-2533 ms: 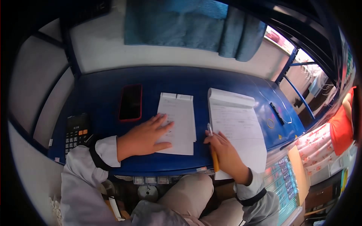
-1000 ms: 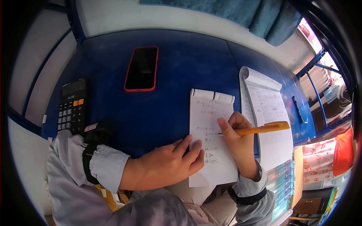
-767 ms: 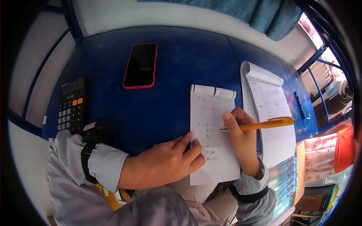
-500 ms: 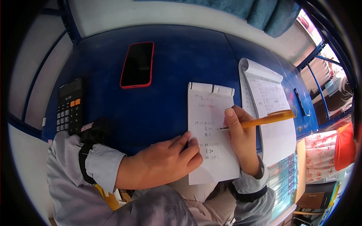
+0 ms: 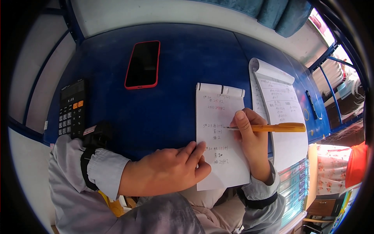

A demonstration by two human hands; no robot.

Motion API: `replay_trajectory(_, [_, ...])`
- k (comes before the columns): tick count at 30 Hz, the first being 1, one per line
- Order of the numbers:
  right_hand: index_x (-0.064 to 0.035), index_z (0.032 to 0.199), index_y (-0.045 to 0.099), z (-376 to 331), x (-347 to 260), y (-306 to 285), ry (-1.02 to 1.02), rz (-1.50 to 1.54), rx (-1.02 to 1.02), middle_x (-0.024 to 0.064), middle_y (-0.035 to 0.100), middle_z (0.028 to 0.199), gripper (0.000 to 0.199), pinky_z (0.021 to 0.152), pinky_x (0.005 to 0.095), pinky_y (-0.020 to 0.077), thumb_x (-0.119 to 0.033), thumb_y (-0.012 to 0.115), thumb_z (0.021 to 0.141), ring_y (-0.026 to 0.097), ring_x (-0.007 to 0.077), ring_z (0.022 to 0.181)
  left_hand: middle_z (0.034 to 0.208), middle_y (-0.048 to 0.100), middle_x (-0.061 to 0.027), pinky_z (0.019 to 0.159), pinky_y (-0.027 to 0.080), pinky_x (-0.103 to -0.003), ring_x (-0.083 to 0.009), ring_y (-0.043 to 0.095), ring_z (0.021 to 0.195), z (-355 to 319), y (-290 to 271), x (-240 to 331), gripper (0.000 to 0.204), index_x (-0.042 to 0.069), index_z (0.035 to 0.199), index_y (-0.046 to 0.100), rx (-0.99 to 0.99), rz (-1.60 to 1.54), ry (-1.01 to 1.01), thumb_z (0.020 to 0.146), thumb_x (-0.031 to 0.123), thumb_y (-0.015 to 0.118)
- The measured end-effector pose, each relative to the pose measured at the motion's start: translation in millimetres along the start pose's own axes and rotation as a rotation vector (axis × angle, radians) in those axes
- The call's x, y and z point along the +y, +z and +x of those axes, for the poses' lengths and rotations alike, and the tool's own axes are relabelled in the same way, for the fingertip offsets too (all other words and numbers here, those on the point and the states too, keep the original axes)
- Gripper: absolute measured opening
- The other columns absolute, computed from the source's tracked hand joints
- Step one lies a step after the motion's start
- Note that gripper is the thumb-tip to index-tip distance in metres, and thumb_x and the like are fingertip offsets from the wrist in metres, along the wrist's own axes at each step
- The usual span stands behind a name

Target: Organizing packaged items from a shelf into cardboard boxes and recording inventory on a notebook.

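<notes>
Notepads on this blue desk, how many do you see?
2: a narrow notepad under the left hand's fingertips, and a wider notepad farther right. Any beneath these would be hidden.

A blue-green curtain [image 5: 281,18] hangs against the pale wall [image 5: 152,12].

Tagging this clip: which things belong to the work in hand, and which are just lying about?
In use:
- orange pen, in the right hand
- narrow pad, under the left hand

Apparently lying about:
- phone
- calculator
- wider pad, though perhaps consulted
- black stick
</notes>
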State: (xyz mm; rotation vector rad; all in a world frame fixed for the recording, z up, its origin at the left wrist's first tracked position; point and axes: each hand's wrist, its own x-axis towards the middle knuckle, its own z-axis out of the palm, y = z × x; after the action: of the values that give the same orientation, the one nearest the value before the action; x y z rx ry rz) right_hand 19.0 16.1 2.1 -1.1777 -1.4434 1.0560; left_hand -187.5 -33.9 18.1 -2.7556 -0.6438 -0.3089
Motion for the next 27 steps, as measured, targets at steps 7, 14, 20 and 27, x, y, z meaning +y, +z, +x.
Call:
replay_trajectory(7, [-0.0017, 0.068, 0.058, -1, 0, -2, -0.005, -0.018, 0.003, -0.0007, 0.052, 0.055, 0.042, 0.046, 0.0181, 0.0310, -0.039, 0.063, 0.086, 0.042, 0.0045, 0.048, 0.104, 0.064, -0.0191, 0.053, 0.052, -0.019, -0.0205, 0.068, 0.082, -1, -3, 1, 0.020, 0.006, 0.100, 0.061, -0.010, -0.006, 0.009, 0.083, 0.014, 0.055])
replay_trajectory(14, [-0.0017, 0.078, 0.061, -5, -9, -8, 0.036, 0.065, 0.007, 0.0025, 0.058, 0.061, 0.036, 0.046, 0.0173, 0.0356, -0.037, 0.061, 0.088, 0.046, 0.0040, 0.048, 0.105, 0.064, -0.0168, 0.060, 0.053, -0.020, -0.0209, 0.067, 0.084, -3, -1, 6, 0.032, 0.008, 0.114, 0.060, 0.002, -0.008, -0.044, 0.083, 0.017, 0.055])
replay_trajectory(20, [-0.0018, 0.082, 0.062, -13, -20, -16, 0.087, 0.044, -0.041, 0.0022, 0.059, 0.062, 0.034, 0.048, 0.0165, 0.0367, -0.035, 0.063, 0.087, 0.048, 0.0041, 0.050, 0.106, 0.063, -0.0161, 0.062, 0.053, -0.021, -0.0223, 0.066, 0.084, -3, 2, 5, 0.032, 0.008, 0.114, 0.060, 0.008, 0.012, -0.081, 0.084, 0.018, 0.055])
replay_trajectory(27, [-0.0027, 0.075, 0.059, -20, -7, -12, 0.086, -0.014, -0.046, -0.0013, 0.053, 0.058, 0.034, 0.048, 0.0166, 0.0311, -0.035, 0.065, 0.085, 0.043, 0.0041, 0.049, 0.112, 0.060, -0.0172, 0.067, 0.053, -0.022, -0.0248, 0.062, 0.096, -3, 7, 6, 0.033, 0.009, 0.116, 0.059, 0.035, 0.025, -0.149, 0.085, 0.018, 0.054])
